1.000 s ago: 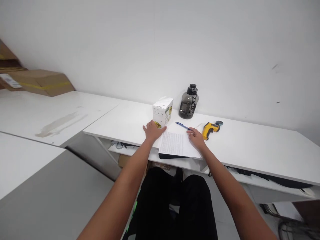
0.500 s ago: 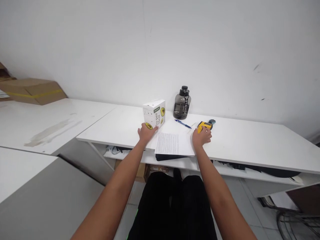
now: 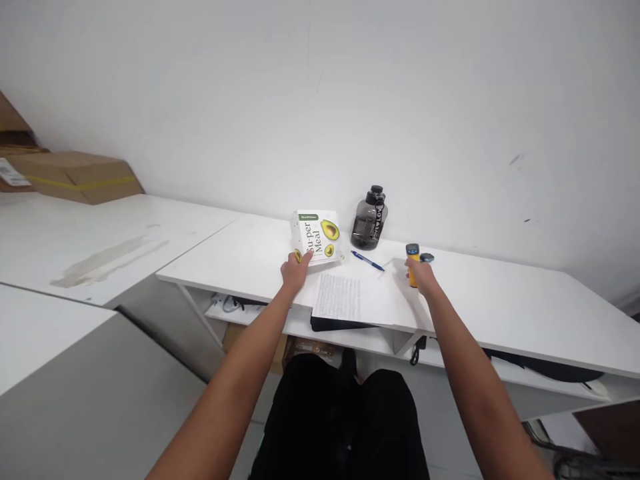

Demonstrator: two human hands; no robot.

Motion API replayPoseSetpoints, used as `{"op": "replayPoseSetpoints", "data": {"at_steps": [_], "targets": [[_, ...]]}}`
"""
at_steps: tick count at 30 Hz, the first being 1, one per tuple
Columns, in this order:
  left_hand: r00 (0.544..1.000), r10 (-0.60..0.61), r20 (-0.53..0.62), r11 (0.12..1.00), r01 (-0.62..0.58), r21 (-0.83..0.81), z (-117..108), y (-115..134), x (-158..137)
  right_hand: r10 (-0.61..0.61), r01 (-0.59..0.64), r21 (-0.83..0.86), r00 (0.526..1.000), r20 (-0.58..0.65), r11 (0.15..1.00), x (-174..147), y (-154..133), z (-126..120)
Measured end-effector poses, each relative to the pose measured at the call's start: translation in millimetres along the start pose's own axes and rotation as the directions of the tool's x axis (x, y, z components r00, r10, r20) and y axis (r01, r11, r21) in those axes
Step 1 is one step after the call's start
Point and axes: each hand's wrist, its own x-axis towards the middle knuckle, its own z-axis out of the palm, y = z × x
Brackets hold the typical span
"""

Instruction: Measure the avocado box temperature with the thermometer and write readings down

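My left hand (image 3: 296, 271) grips the lower left edge of a white carton (image 3: 320, 233) printed with "Su-per Meal" and avocados, its thumb on the front face. The carton leans back over the white desk. My right hand (image 3: 421, 273) is closed around a yellow handheld device (image 3: 413, 253) with a dark top, held upright; its exact kind is unclear. Just behind that hand lies a small dark blue-grey object (image 3: 427, 257). Between the hands are a blue pen (image 3: 367, 261) and a sheet of paper covered in writing (image 3: 340, 297).
A dark translucent water jug (image 3: 369, 223) stands against the wall. Brown cardboard boxes (image 3: 83, 179) sit at the far left. Under the desktop (image 3: 500, 293), a shelf (image 3: 370, 338) holds black items and cables. A chair part shows at lower right.
The carton has been turned and tipped so its printed front faces me. The yellow device has been rotated upright by my right hand, which moved slightly right.
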Motion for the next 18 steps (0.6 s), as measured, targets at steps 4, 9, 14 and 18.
{"op": "replayPoseSetpoints", "data": {"at_steps": [4,9,14,18], "targets": [[0.998,0.055,0.041,0.995,-0.058,0.077,-1,2,-4,-0.308,0.238,0.297,0.926,0.216,0.925,-34,-13,12],[0.993,0.088,0.074,0.990,-0.095,0.109,-2,4,-7,-0.468,0.392,0.255,0.738,0.487,0.884,-57,-46,38],[0.987,0.119,0.108,0.987,-0.129,0.097,-4,6,-9,-0.474,0.429,0.212,0.721,0.505,0.878,-49,-66,65],[0.983,0.139,0.119,0.986,-0.149,0.081,-4,5,-9,-0.452,0.401,0.213,0.733,0.508,0.891,-41,-66,75]]}}
